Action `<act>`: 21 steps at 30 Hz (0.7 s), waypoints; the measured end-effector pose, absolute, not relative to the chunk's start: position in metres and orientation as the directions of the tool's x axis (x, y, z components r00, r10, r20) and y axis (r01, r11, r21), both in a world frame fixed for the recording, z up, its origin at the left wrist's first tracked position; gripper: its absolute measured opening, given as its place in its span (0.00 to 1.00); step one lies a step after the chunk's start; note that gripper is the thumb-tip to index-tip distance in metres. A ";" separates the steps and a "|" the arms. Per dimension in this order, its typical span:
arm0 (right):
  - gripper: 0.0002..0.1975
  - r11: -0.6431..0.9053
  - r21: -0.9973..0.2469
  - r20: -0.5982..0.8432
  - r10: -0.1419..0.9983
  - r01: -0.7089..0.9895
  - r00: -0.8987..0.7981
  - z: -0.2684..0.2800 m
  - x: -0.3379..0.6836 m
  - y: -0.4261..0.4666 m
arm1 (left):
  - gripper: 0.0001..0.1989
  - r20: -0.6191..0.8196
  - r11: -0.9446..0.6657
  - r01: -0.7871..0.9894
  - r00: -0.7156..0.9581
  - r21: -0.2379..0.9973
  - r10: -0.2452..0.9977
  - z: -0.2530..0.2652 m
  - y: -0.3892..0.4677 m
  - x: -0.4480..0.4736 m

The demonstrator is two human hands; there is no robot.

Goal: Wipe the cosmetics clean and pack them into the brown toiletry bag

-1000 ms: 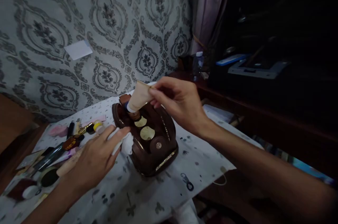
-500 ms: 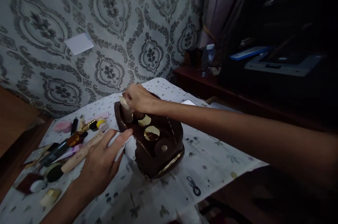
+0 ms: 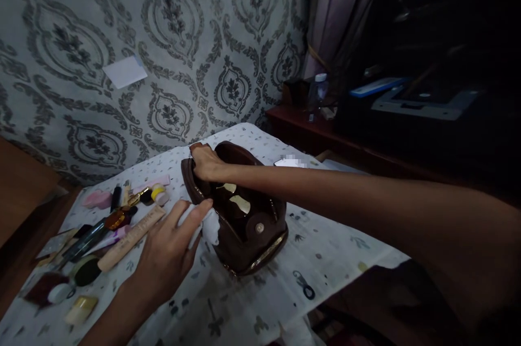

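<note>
A dark brown bag (image 3: 248,247) with gold zips stands unzipped on the table, its lining and two shiny gold round pieces (image 3: 240,205) showing inside. My right hand (image 3: 207,164) reaches down into its far left end; the fingers are hidden, and what they hold cannot be seen. At the near left side of the bag, my left hand (image 3: 169,245) grips a crumpled white tissue or cloth (image 3: 210,226) against the rim. A beige tube (image 3: 130,240) lies just left of that hand.
Several cosmetics crowd the left of the patterned tablecloth (image 3: 211,310), among them a pink item (image 3: 96,199), a yellow-banded jar (image 3: 159,195) and a cream-coloured bottle (image 3: 81,309). A phone (image 3: 290,162) lies behind my right forearm. Beyond, a clear bottle (image 3: 318,90) stands on a dark red surface.
My right hand has gone lower into the bag, and the pale object it held at the opening is out of sight. The left hand stays at the rim with the white tissue or cloth.
</note>
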State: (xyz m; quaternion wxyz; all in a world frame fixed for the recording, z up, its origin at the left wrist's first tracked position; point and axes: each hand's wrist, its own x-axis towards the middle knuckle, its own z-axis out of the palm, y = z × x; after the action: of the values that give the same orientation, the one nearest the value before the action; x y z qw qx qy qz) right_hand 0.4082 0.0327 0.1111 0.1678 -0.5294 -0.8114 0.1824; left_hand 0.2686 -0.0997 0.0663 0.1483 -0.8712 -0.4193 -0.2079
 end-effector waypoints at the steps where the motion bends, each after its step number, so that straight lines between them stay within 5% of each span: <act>1: 0.22 0.371 -0.476 0.078 0.921 0.798 -0.382 0.111 0.408 0.034 | 0.23 0.486 -0.602 0.794 0.558 -0.080 0.672 0.065 -0.100 0.268; 21: 0.11 0.298 -0.525 0.004 0.937 0.797 -0.348 0.116 0.433 0.043 | 0.23 0.473 -0.616 0.777 0.593 -0.127 0.651 0.073 -0.100 0.272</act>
State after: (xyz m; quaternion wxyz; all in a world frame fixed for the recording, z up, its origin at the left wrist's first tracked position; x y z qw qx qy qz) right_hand 0.4330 0.0426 0.1161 0.1573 -0.5488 -0.7902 0.2229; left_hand 0.2724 -0.1003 0.0732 0.1624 -0.8777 -0.4070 -0.1942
